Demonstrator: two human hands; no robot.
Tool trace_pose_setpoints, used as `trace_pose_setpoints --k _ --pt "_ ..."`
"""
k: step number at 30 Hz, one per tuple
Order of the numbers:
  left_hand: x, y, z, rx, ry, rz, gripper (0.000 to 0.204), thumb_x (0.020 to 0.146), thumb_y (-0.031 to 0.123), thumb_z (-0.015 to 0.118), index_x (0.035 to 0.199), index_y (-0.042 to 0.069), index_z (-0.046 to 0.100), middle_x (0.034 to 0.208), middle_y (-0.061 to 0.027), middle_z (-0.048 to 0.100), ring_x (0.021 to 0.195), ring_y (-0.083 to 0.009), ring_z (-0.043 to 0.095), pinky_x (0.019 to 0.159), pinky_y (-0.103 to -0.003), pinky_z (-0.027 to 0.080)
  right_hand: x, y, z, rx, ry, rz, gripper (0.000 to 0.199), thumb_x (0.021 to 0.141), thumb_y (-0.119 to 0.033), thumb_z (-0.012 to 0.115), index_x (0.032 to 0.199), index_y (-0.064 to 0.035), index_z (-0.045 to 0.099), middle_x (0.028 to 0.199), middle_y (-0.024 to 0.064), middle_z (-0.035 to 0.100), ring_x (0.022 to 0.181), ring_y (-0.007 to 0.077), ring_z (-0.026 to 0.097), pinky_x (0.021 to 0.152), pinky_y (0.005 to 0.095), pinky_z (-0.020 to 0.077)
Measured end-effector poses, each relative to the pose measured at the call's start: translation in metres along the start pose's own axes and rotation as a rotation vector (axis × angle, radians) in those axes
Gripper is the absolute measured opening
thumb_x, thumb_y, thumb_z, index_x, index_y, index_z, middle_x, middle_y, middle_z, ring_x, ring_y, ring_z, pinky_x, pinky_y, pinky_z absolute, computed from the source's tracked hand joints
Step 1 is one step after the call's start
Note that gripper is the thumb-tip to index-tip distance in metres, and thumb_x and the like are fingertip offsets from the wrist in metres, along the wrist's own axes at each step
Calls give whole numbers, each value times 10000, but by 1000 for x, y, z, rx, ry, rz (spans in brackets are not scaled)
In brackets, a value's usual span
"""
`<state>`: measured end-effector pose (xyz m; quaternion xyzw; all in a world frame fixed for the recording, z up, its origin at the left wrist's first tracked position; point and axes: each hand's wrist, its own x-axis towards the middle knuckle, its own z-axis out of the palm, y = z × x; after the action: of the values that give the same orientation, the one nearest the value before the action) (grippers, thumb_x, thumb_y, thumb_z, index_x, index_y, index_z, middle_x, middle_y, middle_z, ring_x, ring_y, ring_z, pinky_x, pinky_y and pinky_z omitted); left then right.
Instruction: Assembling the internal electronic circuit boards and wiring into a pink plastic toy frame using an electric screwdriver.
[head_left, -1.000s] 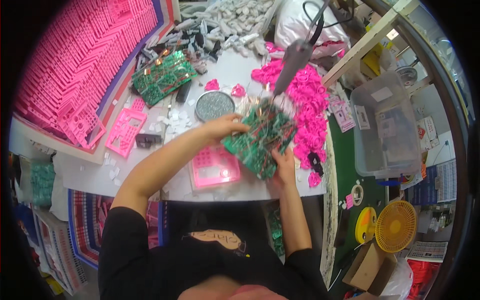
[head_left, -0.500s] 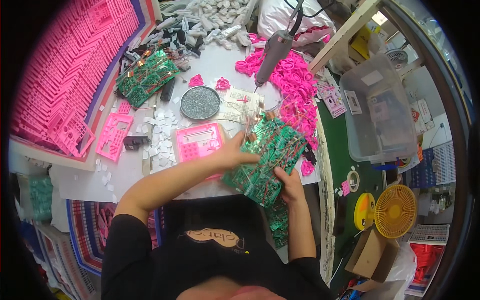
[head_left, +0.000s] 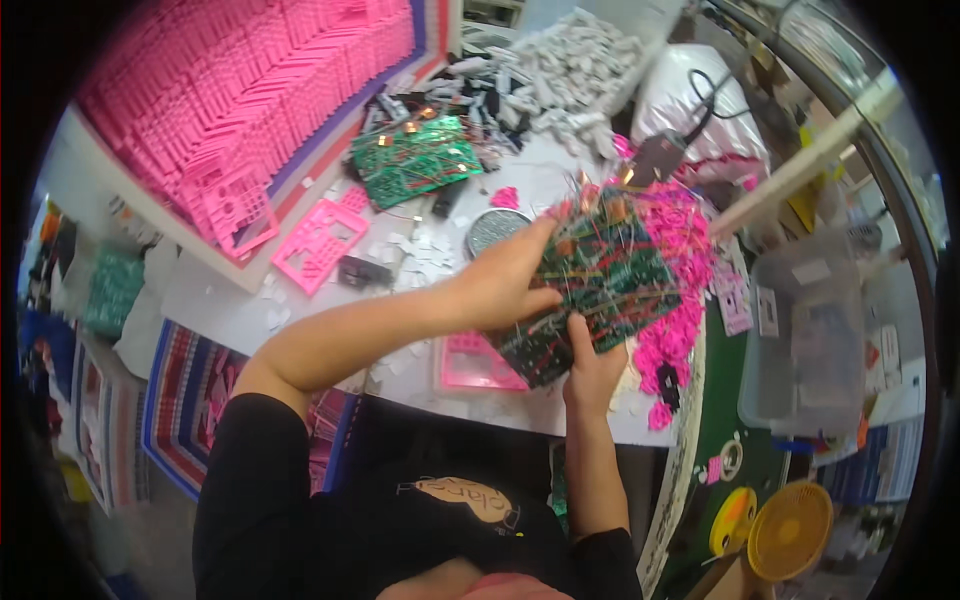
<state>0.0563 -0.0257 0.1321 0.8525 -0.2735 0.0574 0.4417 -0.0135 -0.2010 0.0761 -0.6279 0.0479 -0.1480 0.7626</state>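
Note:
A green circuit board panel (head_left: 610, 285) with many thin wires is raised over the table between my hands. My left hand (head_left: 505, 285) grips its left edge, thumb across the face. At its lower right edge my right hand (head_left: 592, 365) is closed, thumb on top and fingers hidden beneath. A pink plastic casing (head_left: 475, 362) lies under the board, partly covered. Beyond my left hand sits a round tin of small metal screws (head_left: 492, 228), half hidden. An electric screwdriver (head_left: 660, 155) hangs behind the board.
More wired green boards (head_left: 420, 160) lie at the back. A crate of pink casings (head_left: 250, 110) stands left, beside a loose pink frame (head_left: 318, 245) and white squares (head_left: 425, 245). Pink parts (head_left: 670, 340) are heaped right, near a clear bin (head_left: 805, 340). White parts (head_left: 575, 65) pile up behind.
My hands have lifted and tilted the board panel, so its face now looks darker. The whole view has shifted, with the table's things lying farther right and lower.

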Motion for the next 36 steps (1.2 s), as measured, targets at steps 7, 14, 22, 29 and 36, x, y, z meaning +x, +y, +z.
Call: trace_pose_setpoints --k 7,14,22,29,36 --pt "40 -89 -137 140 24 -116 758 754 166 773 1398 3 407 1283 -189 597 1189 -298 585 1024 -374 437 88 33 152 300 -238 167 297 890 -177 737 1104 -3 624 1007 38 660 849 138 621 760 283 505" --pt "93 -239 -217 224 -159 -241 734 716 199 822 1375 53 534 1260 -167 632 1156 -246 598 1001 -358 455 181 136 234 256 -647 703 251 960 -126 627 1172 -14 553 1040 89 629 906 215 644 712 278 577" --pt "105 -311 -181 494 202 -392 304 690 121 657 953 -33 653 869 -221 674 762 -336 653 691 -454 510 82 63 185 415 -500 505 591 891 -93 646 1419 14 403 1300 151 549 1015 235 657 864 375 548" --pt "-2 -262 -175 501 211 105 493 969 213 620 1405 17 498 1410 -154 524 1325 -266 477 1112 -383 340 -132 34 -127 -38 -294 807 261 936 -162 633 1154 -21 667 852 73 722 592 96 627 551 222 502" --pt "-91 -138 -76 148 3 -29 431 962 92 600 1380 34 513 1438 -129 484 1364 -256 432 1150 -394 305 -344 208 -390 68 883 830 112 932 -84 526 943 -4 603 694 110 604 499 156 543 417 261 421"
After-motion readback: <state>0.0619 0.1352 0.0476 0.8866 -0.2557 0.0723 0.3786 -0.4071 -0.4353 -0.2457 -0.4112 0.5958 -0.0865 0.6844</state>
